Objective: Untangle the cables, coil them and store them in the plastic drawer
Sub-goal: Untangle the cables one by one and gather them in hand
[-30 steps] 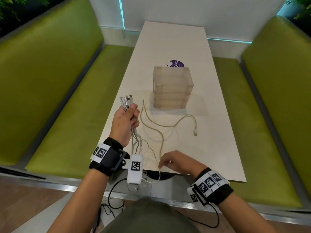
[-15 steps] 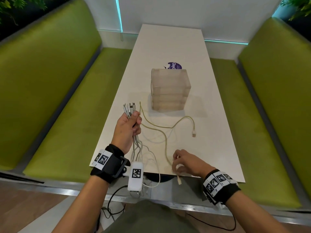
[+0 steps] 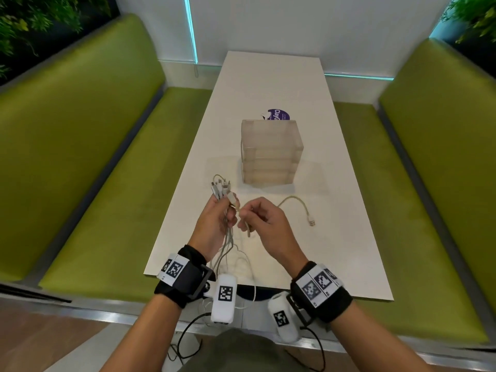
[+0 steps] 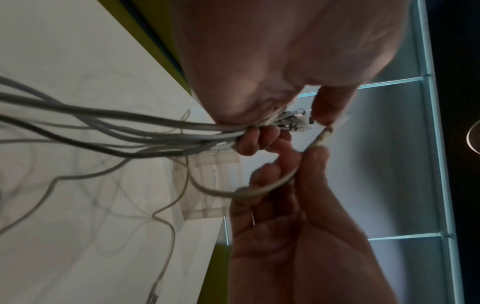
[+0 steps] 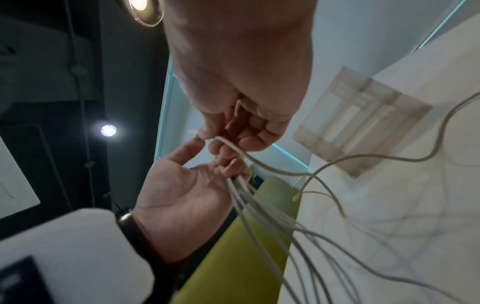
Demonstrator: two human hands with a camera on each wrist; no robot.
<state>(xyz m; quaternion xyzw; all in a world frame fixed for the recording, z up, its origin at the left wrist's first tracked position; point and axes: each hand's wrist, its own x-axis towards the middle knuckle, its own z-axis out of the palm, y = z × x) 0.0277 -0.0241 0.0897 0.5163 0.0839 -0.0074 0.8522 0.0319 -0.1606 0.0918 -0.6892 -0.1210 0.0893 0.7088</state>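
My left hand (image 3: 224,210) grips a bundle of white and grey cables (image 3: 228,245) above the white table (image 3: 335,264), with their connectors (image 3: 221,187) sticking up past the fingers. Beside it, my right hand (image 3: 245,214) pinches one end of a yellowish cable (image 3: 294,200), whose USB plug (image 3: 311,223) lies on the table to the right. The left wrist view shows the bundle (image 4: 130,127) in the curled fingers and the yellowish cable (image 4: 259,191) in the right hand (image 4: 309,156). The frosted plastic drawer unit (image 3: 271,154) stands shut behind both hands.
Green benches (image 3: 80,157) (image 3: 429,183) run along both sides of the narrow table. A purple sticker (image 3: 277,115) lies behind the drawer unit. Slack from the bundle trails over the table's near edge (image 3: 252,283). Bare tabletop lies right of the USB plug.
My right hand has lifted the yellowish cable's end from the near table edge up to my left hand. The cable's slack on the table has drawn in. The left hand has stayed put.
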